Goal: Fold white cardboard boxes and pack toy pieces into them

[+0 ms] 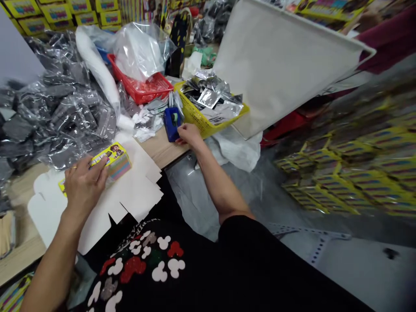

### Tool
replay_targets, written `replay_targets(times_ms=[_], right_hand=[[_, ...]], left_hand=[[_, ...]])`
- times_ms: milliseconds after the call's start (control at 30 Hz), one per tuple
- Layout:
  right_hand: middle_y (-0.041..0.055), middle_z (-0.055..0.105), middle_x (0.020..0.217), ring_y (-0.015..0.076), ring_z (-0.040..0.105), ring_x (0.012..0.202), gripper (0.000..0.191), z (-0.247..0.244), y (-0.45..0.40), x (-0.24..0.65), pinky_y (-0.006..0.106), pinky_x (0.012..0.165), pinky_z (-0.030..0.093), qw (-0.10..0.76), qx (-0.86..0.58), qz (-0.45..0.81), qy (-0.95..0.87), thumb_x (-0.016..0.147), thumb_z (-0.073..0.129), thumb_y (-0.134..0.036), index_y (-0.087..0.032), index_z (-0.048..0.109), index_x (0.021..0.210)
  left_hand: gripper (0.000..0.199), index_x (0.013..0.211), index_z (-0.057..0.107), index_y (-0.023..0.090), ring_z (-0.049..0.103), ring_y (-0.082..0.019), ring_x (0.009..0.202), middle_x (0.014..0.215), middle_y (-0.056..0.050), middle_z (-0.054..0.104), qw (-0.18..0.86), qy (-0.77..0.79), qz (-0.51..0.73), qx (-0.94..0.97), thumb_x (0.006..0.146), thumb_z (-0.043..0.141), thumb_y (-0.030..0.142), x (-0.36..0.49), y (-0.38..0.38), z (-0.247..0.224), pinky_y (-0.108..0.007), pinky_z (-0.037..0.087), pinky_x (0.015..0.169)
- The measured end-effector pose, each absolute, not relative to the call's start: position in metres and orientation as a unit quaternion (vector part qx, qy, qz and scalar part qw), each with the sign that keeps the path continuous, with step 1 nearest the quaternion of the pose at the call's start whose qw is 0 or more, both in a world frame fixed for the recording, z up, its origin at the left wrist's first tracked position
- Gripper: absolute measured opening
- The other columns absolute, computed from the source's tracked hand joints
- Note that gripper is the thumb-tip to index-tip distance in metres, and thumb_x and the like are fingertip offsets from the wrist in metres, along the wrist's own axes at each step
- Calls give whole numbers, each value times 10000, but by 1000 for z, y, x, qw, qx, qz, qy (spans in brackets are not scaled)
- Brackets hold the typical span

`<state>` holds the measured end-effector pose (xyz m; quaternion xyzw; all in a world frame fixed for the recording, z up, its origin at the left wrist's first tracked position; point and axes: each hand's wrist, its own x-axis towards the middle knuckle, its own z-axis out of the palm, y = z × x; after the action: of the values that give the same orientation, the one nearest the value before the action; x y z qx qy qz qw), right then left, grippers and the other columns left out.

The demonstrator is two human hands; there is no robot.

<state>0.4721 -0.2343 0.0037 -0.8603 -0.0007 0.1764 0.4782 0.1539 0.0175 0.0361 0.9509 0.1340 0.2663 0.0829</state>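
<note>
At the wooden workbench (pixel 159 149), I logged the head view with the person's two hands well apart. The left hand (pixel 85 187) was clamped on a small yellow printed box (pixel 112 161), fingers across its top, and the box sat over a flat white die-cut card blank (pixel 120 190), with one multicoloured striped side showing. The right hand (pixel 190 135) lay at the far edge of the bench, its fingertips (pixel 180 129) against a blue tape dispenser (pixel 171 123); I could not tell whether they gripped it or only touched it. Just beside the dispenser sat a yellow plastic basket (pixel 208 115) heaped with silver foil pouches (pixel 209 97), and beyond it a red plastic basket (pixel 141 92) lay under a clear plastic bag (pixel 139 52). Left of the blank, clear bags of dark grey items (pixel 61 106) were piled high (contents too glossy to identify from my feed). To the right, rows of yellow boxes (pixel 344 173) stood blurred below a white canvas panel (pixel 276 60).
</note>
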Motion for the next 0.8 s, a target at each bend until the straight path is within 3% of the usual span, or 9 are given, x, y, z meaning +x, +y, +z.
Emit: replay_targets(times_ms=[100, 233, 400, 633, 800], right_hand=[[-17, 619, 679, 117, 657, 516, 98, 11, -235, 466, 196, 519, 527, 503, -843, 193, -3, 943, 659, -144, -170, 613, 861], [-38, 597, 681, 123, 675, 529, 185, 25, -253, 459, 190, 490, 504, 519, -825, 226, -6, 941, 648, -113, -185, 555, 798], [-52, 569, 660, 113, 671, 602, 222, 24, -268, 453, 195, 603, 550, 559, -801, 213, -6, 928, 665, -130, -205, 518, 779], [-24, 564, 664, 142, 697, 747, 241, -9, -269, 441, 246, 788, 600, 545, -818, 181, 38, 825, 563, -58, -225, 455, 688], [1, 600, 728, 188, 631, 768, 116, -4, -276, 412, 320, 802, 571, 480, -870, 63, -95, 835, 577, -187, -243, 517, 753]], left_hand=[[318, 1297, 808, 373, 698, -360, 1053, 1303, -131, 734, 78, 136, 260, 953, 1047, 630, 453, 153, 18, 39, -510, 487, 921], [317, 1319, 797, 389, 701, -368, 1098, 1336, -123, 730, 100, 127, 269, 949, 1036, 659, 430, 152, 15, 39, -534, 485, 960], [316, 1323, 792, 414, 709, -383, 1124, 1329, -123, 736, 113, 123, 279, 946, 1029, 676, 419, 152, 14, 38, -575, 489, 991], [301, 1312, 791, 409, 729, -368, 1123, 1344, -120, 742, 100, 125, 282, 946, 1037, 671, 420, 152, 13, 39, -569, 513, 968], [282, 1252, 788, 305, 712, -347, 1238, 1409, -110, 731, 114, 126, 274, 947, 1026, 639, 386, 155, 0, 39, -551, 522, 1069]])
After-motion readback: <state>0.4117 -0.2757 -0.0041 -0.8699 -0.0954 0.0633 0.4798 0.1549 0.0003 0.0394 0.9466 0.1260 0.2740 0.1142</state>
